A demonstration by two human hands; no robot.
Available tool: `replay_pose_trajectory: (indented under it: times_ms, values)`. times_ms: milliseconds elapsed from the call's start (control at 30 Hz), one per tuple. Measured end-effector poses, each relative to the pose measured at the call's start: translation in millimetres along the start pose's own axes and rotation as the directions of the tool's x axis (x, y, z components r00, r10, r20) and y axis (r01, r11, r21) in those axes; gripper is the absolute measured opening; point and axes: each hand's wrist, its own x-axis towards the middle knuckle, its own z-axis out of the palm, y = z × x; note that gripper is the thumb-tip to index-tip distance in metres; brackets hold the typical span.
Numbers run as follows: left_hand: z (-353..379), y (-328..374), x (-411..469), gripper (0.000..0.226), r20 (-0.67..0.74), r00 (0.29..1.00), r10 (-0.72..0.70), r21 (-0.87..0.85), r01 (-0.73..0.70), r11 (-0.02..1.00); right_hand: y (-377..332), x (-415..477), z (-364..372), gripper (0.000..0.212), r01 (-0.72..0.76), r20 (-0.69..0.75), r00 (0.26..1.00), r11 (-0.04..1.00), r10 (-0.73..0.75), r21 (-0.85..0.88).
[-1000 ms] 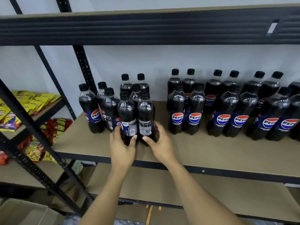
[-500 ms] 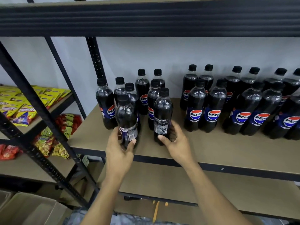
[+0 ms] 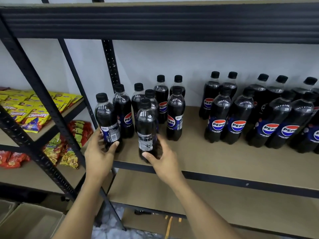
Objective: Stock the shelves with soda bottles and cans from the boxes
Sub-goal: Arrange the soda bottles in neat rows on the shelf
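- On the middle shelf (image 3: pixel 215 157), down at its left front corner, both hands have a small cola bottle each.
- Left grip (image 3: pixel 98 156) is curled round the lower part of the left bottle (image 3: pixel 107 123), thumb across the front just under the label. That bottle is upright, right beside the black upright post (image 3: pixel 110 62).
- Right grip (image 3: pixel 164 161) is wrapped round the base of the right bottle (image 3: pixel 146 130), thumb in front and fingers round the back. It's upright too, close to the shelf's front edge.
- Both held bottles show the small-print side of the label to the camera. Can't tell if their bases are actually touching the board.
- Just behind them sits a cluster of small bottles (image 3: pixel 176 114), some with the Pepsi logo facing out.
- Further right, well apart from that cluster, are two rows of bigger bottles (image 3: pixel 238 121), logos forward.
- Off to the left, the next rack holds yellow and red snack bags (image 3: pixel 34 111).
- Bottom left there's an open cardboard box (image 3: pixel 25 221).
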Motion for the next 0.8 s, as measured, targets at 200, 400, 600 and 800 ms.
replay_pose_trajectory:
  times_ms: [200, 400, 600, 800]
  values:
    - [-9, -11, 4, 0.063, 0.071, 0.997, -0.003, -0.121, 0.011, 0.993, -15, 12, 49, 0.076, 0.053, -0.009, 0.998, 0.995, -0.054, -0.081]
    - [-8, -16, 4, 0.061, 0.033, 0.999, -0.005, -0.144, 0.010, 0.990, -18, 29, 77, 0.079, 0.043, -0.075, 0.995, 0.981, -0.058, -0.190]
    - [-9, -6, -3, 0.064, 0.062, 0.998, 0.032, -0.111, -0.025, 0.994, -15, 21, 44, 0.061, 0.088, -0.057, 0.994, 0.992, -0.094, -0.091]
    - [6, -8, -10, 0.095, 0.084, 0.996, -0.001, -0.071, 0.007, 0.997, 4, 22, -24, 0.028, 0.083, -0.571, 0.813, 0.993, -0.115, -0.081]
